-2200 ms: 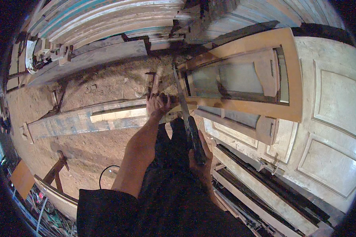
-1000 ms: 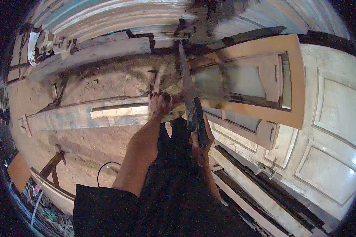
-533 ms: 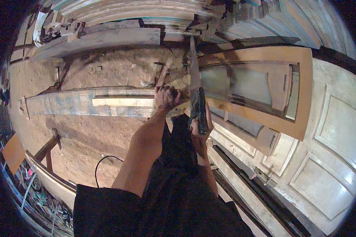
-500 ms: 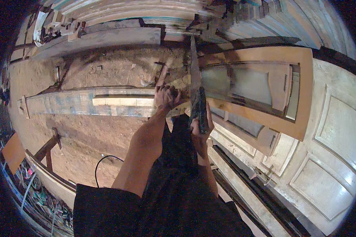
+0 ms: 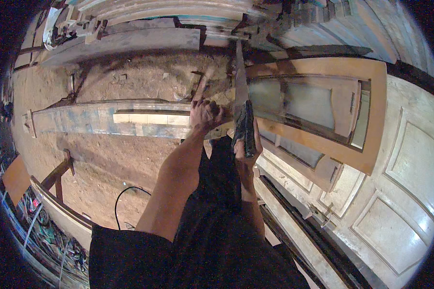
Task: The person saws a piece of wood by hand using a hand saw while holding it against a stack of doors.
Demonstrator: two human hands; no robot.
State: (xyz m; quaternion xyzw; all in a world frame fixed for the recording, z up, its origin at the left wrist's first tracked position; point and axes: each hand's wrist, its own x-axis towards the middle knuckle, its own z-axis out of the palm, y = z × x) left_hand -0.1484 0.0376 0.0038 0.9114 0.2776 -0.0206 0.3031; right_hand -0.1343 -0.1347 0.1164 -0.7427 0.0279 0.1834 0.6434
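My right hand [image 5: 248, 150] grips the dark handle of a hand saw [image 5: 244, 126]. Its blade [image 5: 239, 79] points away from me, nearly upright in the picture. My left hand [image 5: 205, 114] is just left of the saw, with its fingers curled over the near end of a long wooden beam [image 5: 96, 123] that has worn blue paint. A paler wooden strip [image 5: 149, 117] lies along the top of the beam, ending at my left hand. The blade stands close beside that hand, at the beam's end. I cannot tell where its teeth touch the wood.
A brown wooden door frame with glass panes [image 5: 323, 103] lies to the right, over white panelled doors [image 5: 400, 192]. Planks and old doors [image 5: 144, 33] are stacked at the far side. On the dirt floor are a black cable [image 5: 123, 197] and a wooden trestle [image 5: 58, 173].
My right hand has brought the saw up and forward, and its blade has swung from a lean to nearly upright. My left hand has stayed on the beam's end.
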